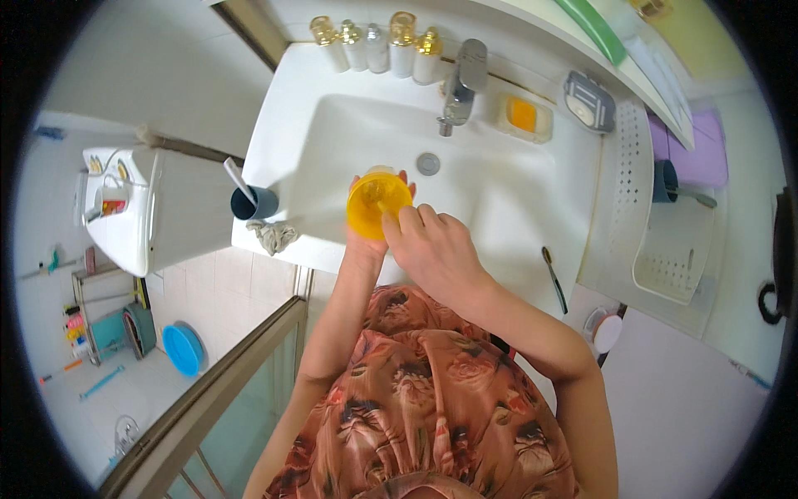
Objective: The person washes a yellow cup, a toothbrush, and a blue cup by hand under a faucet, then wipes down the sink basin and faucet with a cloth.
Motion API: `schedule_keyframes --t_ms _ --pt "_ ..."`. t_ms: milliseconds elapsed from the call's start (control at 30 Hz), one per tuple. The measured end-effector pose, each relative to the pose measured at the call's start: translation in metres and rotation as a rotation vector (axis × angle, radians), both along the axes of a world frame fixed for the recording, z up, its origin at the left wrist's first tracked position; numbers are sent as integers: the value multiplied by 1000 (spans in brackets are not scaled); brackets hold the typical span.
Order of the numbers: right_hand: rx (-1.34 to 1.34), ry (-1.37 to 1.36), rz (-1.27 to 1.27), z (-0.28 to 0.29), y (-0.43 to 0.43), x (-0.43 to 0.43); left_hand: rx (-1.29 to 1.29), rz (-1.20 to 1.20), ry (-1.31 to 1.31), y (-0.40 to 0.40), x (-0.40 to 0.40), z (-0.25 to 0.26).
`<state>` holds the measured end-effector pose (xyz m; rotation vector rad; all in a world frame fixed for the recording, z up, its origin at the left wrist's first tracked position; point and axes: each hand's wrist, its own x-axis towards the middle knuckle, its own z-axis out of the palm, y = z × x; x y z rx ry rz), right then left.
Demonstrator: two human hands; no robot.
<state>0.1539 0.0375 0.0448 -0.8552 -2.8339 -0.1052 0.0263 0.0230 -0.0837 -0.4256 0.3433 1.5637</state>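
Note:
Over the white sink basin, my left hand holds a yellow plastic funnel-like cup from beneath, its wide mouth facing up. Something pale, perhaps a container, shows just behind its far rim. My right hand is at the near right side of the yellow cup, fingers curled and pinching a thin yellowish piece that reaches inside; whether it is a separate stick or part of the cup I cannot tell. The metal drain lies beyond my hands, below the chrome faucet.
Several cosmetic bottles line the back left. An orange soap bar sits right of the faucet. A dark cup with a toothbrush and a crumpled cloth are at left; a dark-handled toothbrush lies at the right edge.

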Motion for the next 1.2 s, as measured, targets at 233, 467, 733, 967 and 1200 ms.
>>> schedule_keyframes --t_ms 233,467,733,967,1200 --pt "188 129 244 13 10 6 -86 -17 1114 -28 -20 15" --pt "282 120 461 31 17 7 243 -174 1997 -65 -62 68" --pt "134 33 431 39 12 -12 79 245 2295 -52 -69 79" --pt "76 -150 281 34 6 -34 -42 295 2364 -46 -67 74" --pt "-375 209 128 -11 26 -23 -98 109 2325 -39 -43 50"
